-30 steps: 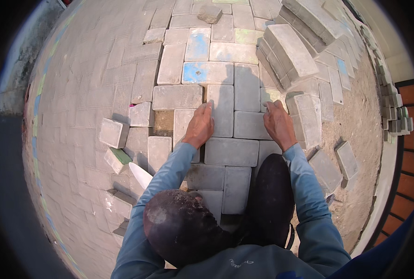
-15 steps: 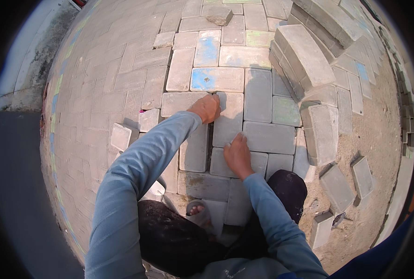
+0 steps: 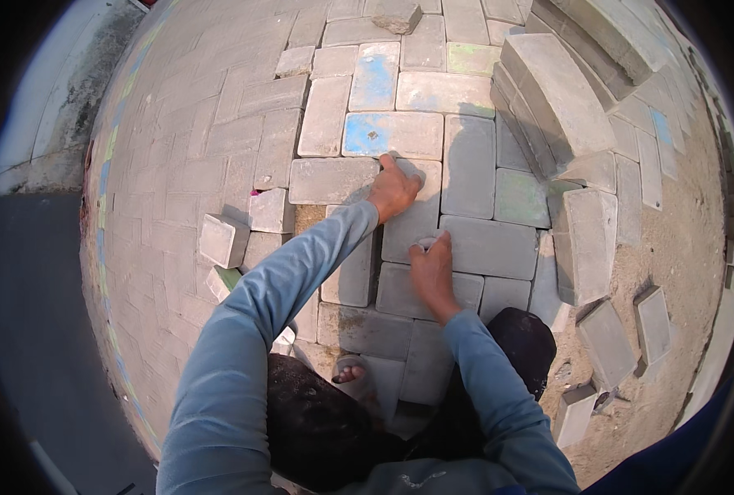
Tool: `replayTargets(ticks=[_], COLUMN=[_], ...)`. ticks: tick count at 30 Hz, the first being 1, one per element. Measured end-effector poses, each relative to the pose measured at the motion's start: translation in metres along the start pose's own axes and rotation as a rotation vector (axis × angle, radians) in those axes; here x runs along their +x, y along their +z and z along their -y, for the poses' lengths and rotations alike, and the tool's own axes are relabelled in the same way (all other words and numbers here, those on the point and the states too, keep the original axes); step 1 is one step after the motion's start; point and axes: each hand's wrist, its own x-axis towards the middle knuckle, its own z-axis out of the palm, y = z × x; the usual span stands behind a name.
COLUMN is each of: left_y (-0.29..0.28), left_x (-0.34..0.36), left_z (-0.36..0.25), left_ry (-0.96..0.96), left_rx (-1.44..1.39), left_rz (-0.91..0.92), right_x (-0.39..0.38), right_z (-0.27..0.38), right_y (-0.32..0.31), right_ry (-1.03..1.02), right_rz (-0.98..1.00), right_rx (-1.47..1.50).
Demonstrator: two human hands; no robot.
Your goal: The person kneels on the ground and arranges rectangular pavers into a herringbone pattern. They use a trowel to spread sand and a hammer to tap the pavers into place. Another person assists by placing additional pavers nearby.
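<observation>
Over at 10 o'clock there is a pale wall point(image 3: 70, 107) with dirty black marks. Dark grey ground point(image 3: 33, 272) lies at 9 o'clock, and next to it runs a long painted stripe point(image 3: 104, 177), blue and yellow-green. A rough, broken lump of stone point(image 3: 397, 17) sits at 12 o'clock. Brown sand point(image 3: 623, 417) is at 4 o'clock.

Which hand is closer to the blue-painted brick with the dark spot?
The left hand. It is right by the near edge of the blue-painted brick; the right hand is farther away, lower in the picture.
</observation>
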Motion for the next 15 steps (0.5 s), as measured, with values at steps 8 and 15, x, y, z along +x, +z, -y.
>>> replayTargets(ticks=[8, 15], left_y=[0.021, 0.027], left_x=[-0.025, -0.036], left_z=[-0.008, -0.001], left_ry=[-0.032, 0.012], left_rx=[0.200, 0.262], left_rz=[-0.040, -0.017], right_x=[-0.002, 0.009], right_z=[0.002, -0.007], right_y=[-0.002, -0.002], right_ry=[0.000, 0.055], right_rz=[-0.009, 0.047], right_rx=[0.098, 0.172])
